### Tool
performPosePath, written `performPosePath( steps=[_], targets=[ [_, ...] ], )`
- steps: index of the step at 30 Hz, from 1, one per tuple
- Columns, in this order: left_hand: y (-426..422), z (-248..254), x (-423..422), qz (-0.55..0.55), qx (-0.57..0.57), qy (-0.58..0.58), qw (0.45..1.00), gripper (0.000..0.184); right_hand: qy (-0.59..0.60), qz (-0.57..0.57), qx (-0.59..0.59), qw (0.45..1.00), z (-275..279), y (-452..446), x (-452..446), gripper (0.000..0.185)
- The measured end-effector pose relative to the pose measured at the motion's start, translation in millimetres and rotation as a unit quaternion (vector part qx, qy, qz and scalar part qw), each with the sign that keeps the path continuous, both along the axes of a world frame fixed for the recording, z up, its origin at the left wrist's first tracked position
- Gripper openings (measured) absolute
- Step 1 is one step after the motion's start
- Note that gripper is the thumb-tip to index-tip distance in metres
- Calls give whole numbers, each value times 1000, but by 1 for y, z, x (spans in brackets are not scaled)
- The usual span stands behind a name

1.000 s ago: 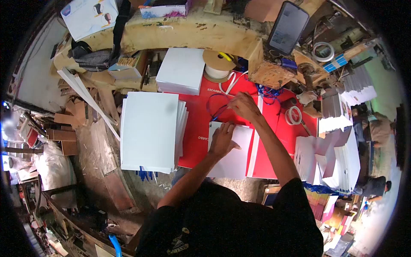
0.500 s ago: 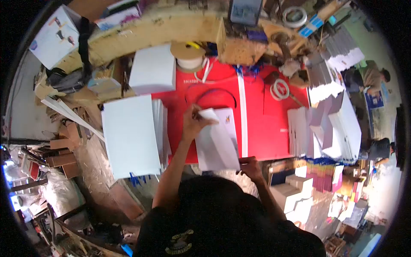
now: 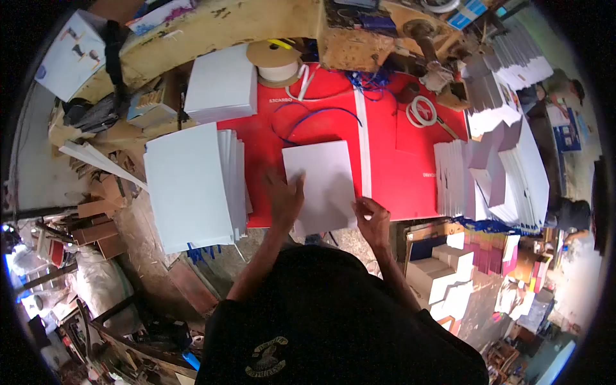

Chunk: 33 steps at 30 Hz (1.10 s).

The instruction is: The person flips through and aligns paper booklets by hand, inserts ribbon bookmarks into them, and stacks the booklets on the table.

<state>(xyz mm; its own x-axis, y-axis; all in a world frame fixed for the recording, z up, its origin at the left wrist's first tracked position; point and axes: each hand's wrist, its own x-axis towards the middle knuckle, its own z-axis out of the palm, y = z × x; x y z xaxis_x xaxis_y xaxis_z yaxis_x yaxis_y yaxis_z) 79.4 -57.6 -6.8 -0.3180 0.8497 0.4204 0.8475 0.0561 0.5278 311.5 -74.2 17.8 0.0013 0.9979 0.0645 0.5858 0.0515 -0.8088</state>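
From the head — forward, steeply down, fairly near

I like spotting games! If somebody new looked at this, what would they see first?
Probably the bright red sheet covering the work surface, with a white block of paper between the left hand and the right hand. Next, maybe the big white stack to the left and the spool of white ribbon at the far edge.

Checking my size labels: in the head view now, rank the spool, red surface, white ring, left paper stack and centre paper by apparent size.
Largest to smallest:
red surface
left paper stack
centre paper
spool
white ring
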Motion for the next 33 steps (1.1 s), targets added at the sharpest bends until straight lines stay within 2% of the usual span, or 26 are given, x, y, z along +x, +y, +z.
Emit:
performPosePath(
  steps=[1, 3, 4, 5, 7, 8, 9, 12, 13, 14, 15, 18, 19, 20, 21, 22, 23, 24, 25, 26, 27, 28, 29, 30, 31, 33],
  targets=[
    [-11, -3, -3, 29, -101, 14, 994, 50, 4, 9, 3, 1000, 3, -3, -6, 19],
    [-28, -11, -7, 25, -158, -37, 986, 44, 8, 60, -88, 994, 13, -20, -16, 22],
    [-33, -3, -10, 22, -186, -66, 980, 41, -27, 101, -61, 993, 16, -25, -26, 21],
    [-38, 6, -12, 21, -214, -93, 972, 38, 11, 127, -104, 986, 23, -24, -31, 17],
    [-37, 88, -22, 32, -167, -230, 958, 30, 64, 134, -77, 986, -1, 0, -32, 13],
    [-43, 115, -24, 26, -87, -213, 973, 31, 16, 97, -58, 993, 5, 23, -37, 12],
    [-46, 142, -36, 56, -93, -186, 977, 32, -54, 78, -7, 995, 17, 47, -47, 13],
    [-56, 207, -105, 149, -79, -67, 983, 27, 36, 154, 86, 984, 30, 113, -81, 17],
    [-54, 228, -120, 131, 21, -55, 990, 23, 13, 216, 83, 973, 23, 134, -91, 18],
    [-59, 218, -148, 212, 0, -83, 974, 26, -3, 273, 128, 954, 33, 148, -107, 17],
    [-61, 211, -173, 229, -4, -29, 973, 30, 1, 274, 132, 953, 30, 160, -121, 17],
    [-66, 170, -211, 236, 10, 22, 972, 34, -129, 440, 193, 868, -1, 194, -152, 16],
    [-65, 162, -211, 266, -3, 145, 953, 34, -129, 443, 197, 865, 2, 205, -159, 16],
    [-68, 156, -212, 291, -19, 265, 919, 35, -213, 512, 210, 805, 4, 213, -163, 19],
    [-64, 161, -204, 293, -16, 264, 919, 35, -295, 571, 221, 734, 7, 219, -167, 22],
    [-59, 170, -185, 276, 15, 194, 941, 36, -298, 571, 223, 731, 10, 223, -167, 22],
    [-53, 174, -166, 257, 48, 122, 957, 37, -286, 573, 249, 727, 14, 228, -166, 25],
    [-46, 166, -137, 146, 33, -12, 989, 36, -273, 575, 272, 721, 17, 229, -163, 27],
    [-38, 159, -108, 54, 11, -159, 986, 36, -276, 577, 272, 719, 18, 230, -161, 27],
    [-29, 150, -86, -87, -97, -43, 991, 37, -317, 563, 237, 725, 17, 231, -159, 29],
    [-13, 130, -54, -125, -154, -65, 978, 37, -358, 546, 201, 731, 18, 232, -157, 30],
    [9, 96, -28, -185, -109, -79, 973, 40, -361, 543, 203, 731, 22, 231, -156, 30],
    [26, 77, -10, -222, -145, -54, 963, 50, -385, 549, 170, 722, 27, 229, -154, 31],
    [43, 40, 6, -245, -154, 4, 957, 79, -408, 554, 135, 713, 30, 228, -150, 33],
    [52, 28, 12, -251, -152, 4, 956, 79, -411, 549, 133, 716, 28, 232, -144, 33],
    [63, 16, 24, -225, -210, 33, 951, 108, -381, 541, 140, 737, 16, 244, -125, 29]
  ],
)
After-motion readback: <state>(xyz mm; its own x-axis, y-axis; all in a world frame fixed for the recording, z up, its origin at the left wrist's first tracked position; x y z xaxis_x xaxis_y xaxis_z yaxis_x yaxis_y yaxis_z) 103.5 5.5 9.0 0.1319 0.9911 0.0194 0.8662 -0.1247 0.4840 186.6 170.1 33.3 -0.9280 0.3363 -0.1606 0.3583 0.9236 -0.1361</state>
